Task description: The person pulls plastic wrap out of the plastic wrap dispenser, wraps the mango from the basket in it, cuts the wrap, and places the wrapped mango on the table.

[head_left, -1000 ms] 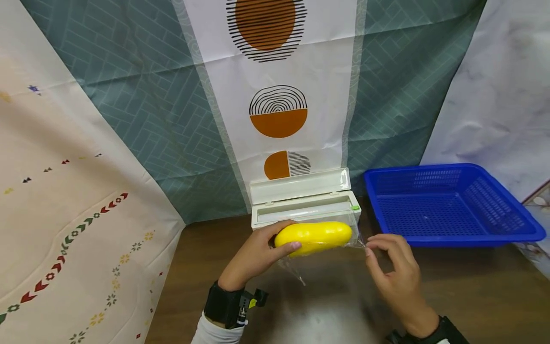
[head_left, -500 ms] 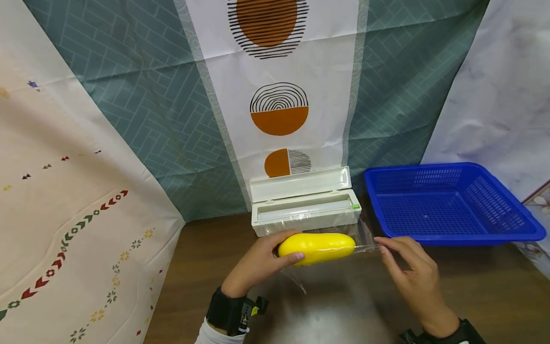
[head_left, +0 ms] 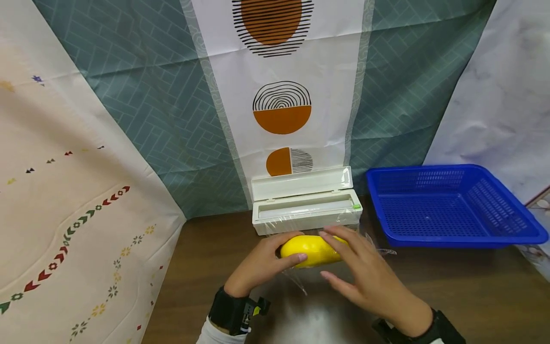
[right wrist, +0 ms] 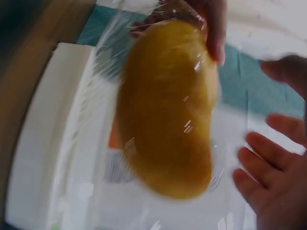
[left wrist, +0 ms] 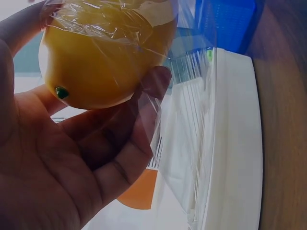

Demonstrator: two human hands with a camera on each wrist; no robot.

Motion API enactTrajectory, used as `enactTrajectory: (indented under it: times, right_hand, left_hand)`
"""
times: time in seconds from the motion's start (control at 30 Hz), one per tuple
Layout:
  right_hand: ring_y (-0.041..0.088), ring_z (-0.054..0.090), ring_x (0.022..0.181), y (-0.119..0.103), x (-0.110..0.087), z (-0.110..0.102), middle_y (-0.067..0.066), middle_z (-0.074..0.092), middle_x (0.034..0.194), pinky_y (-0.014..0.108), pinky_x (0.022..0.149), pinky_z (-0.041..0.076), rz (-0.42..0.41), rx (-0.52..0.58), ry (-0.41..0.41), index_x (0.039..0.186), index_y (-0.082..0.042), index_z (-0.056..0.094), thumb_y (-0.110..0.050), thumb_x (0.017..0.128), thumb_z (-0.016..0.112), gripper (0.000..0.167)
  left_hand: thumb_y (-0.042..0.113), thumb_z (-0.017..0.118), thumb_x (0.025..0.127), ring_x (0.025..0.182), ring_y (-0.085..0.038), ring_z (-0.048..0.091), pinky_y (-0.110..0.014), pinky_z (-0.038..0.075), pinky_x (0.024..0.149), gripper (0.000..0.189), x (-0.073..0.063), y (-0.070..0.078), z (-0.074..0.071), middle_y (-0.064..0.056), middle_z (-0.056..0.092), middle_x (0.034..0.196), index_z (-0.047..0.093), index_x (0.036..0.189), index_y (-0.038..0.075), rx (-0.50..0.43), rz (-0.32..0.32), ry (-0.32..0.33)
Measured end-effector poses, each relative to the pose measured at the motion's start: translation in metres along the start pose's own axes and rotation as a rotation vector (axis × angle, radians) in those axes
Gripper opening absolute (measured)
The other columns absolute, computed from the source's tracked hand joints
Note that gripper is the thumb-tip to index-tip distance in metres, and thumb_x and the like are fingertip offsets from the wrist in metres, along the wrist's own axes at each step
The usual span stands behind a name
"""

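Observation:
A smooth yellow mango (head_left: 311, 250), with a small green stem nub (left wrist: 61, 92) showing in the left wrist view, is partly wrapped in clear cling film (left wrist: 112, 21). My left hand (head_left: 258, 267) grips its left end, thumb in front and fingers behind. The right hand (head_left: 371, 282) is spread over the mango's right end in the head view; in the right wrist view its fingers (right wrist: 261, 160) stand apart from the fruit. Film runs from the mango to the white dispenser box (head_left: 307, 222), whose lid (head_left: 302, 183) is raised and whose film roll (head_left: 307, 209) shows inside.
A blue perforated basket (head_left: 464, 239) stands right of the dispenser, behind my right hand. Everything rests on a brown wooden table (head_left: 206, 267). Hanging patterned cloth (head_left: 146, 110) closes off the back and sides.
My right hand pinched the film at the right and drew it outward; now it has let go and moved left over the mango. The left hand kept its grip, coming slightly nearer.

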State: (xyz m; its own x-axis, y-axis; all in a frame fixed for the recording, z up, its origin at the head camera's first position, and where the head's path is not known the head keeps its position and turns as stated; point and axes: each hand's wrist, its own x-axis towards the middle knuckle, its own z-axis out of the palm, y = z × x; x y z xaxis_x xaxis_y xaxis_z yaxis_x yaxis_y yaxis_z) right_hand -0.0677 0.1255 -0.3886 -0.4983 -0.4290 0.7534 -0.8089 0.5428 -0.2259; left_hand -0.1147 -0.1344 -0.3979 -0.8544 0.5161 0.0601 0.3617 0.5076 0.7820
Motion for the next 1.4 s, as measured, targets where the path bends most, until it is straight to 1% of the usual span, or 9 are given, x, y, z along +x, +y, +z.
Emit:
enactTrajectory:
  times: [0.13,0.3,0.5,0.7,0.83,1.0,1.17,1.3,1.4]
  right_hand:
    - [0.03,0.049,0.137,-0.004,0.014,0.017,0.013,0.048,0.151,0.053,0.108,0.045,0.03,-0.078,-0.204,0.15,-0.012,0.047,-0.052,0.1,0.055,0.065]
    - [0.036,0.052,0.135,0.003,0.028,0.037,0.017,0.057,0.142,0.056,0.113,0.041,0.024,-0.216,-0.246,0.144,-0.008,0.054,-0.049,0.106,0.043,0.056]
    - [0.028,0.062,0.114,0.017,0.038,0.044,0.005,0.071,0.117,0.049,0.106,0.046,-0.03,-0.328,-0.304,0.13,-0.011,0.064,-0.059,0.106,0.029,0.065]
    - [0.024,0.066,0.104,0.023,0.042,0.041,0.002,0.07,0.115,0.043,0.093,0.052,-0.069,-0.331,-0.412,0.135,-0.013,0.058,-0.074,0.096,0.04,0.074]
    - [0.018,0.064,0.088,0.026,0.044,0.037,0.001,0.068,0.107,0.036,0.078,0.055,-0.088,-0.313,-0.46,0.136,-0.015,0.056,-0.071,0.095,0.047,0.069]
    - [0.011,0.053,0.072,0.031,0.045,0.038,-0.002,0.061,0.095,0.026,0.062,0.049,-0.123,-0.285,-0.495,0.137,-0.016,0.054,-0.063,0.098,0.049,0.062]
    - [0.01,0.048,0.068,0.035,0.045,0.04,-0.001,0.057,0.091,0.024,0.058,0.044,-0.148,-0.279,-0.519,0.134,-0.014,0.054,-0.062,0.099,0.049,0.06]
    - [0.011,0.052,0.07,0.037,0.047,0.04,-0.001,0.059,0.091,0.026,0.06,0.048,-0.15,-0.288,-0.51,0.132,-0.014,0.055,-0.064,0.099,0.048,0.06]
    - [0.012,0.057,0.074,0.038,0.049,0.039,0.0,0.062,0.095,0.027,0.064,0.054,-0.141,-0.298,-0.488,0.132,-0.012,0.056,-0.065,0.098,0.047,0.063]
  left_hand:
    - [0.05,0.064,0.096,0.089,-0.012,0.06,-0.026,0.052,0.078,0.047,0.0,-0.002,-0.001,0.013,0.065,0.11,0.054,0.141,0.039,0.007,-0.003,-0.011]
    - [0.051,0.061,0.097,0.086,-0.011,0.061,-0.025,0.053,0.076,0.048,0.002,-0.005,-0.002,0.01,0.064,0.104,0.056,0.141,0.031,0.014,-0.013,-0.014]
    - [0.051,0.06,0.098,0.089,-0.011,0.061,-0.025,0.053,0.081,0.048,0.004,-0.008,-0.003,0.008,0.065,0.105,0.057,0.14,0.027,-0.012,-0.037,-0.023]
    - [0.055,0.058,0.098,0.086,-0.013,0.061,-0.027,0.053,0.075,0.045,0.006,-0.008,-0.004,0.007,0.064,0.101,0.058,0.136,0.03,-0.031,-0.067,-0.042]
    - [0.054,0.057,0.099,0.086,-0.012,0.061,-0.026,0.053,0.075,0.044,0.006,-0.009,-0.006,0.007,0.063,0.1,0.057,0.137,0.032,-0.036,-0.062,-0.068]
    - [0.05,0.057,0.1,0.084,-0.012,0.06,-0.026,0.052,0.075,0.038,0.007,-0.012,-0.009,0.006,0.062,0.097,0.058,0.134,0.032,-0.08,-0.054,-0.112]
    - [0.049,0.056,0.101,0.084,-0.012,0.059,-0.026,0.052,0.075,0.039,0.006,-0.015,-0.009,0.004,0.062,0.097,0.057,0.136,0.033,-0.11,-0.051,-0.125]
    - [0.049,0.053,0.103,0.094,-0.015,0.06,-0.03,0.052,0.083,0.046,0.004,-0.018,-0.008,0.002,0.064,0.111,0.05,0.146,0.034,-0.168,-0.069,-0.093]
    - [0.045,0.046,0.106,0.107,-0.019,0.061,-0.036,0.051,0.093,0.049,0.0,-0.022,-0.005,-0.005,0.062,0.129,0.045,0.152,0.026,-0.223,-0.097,0.041]
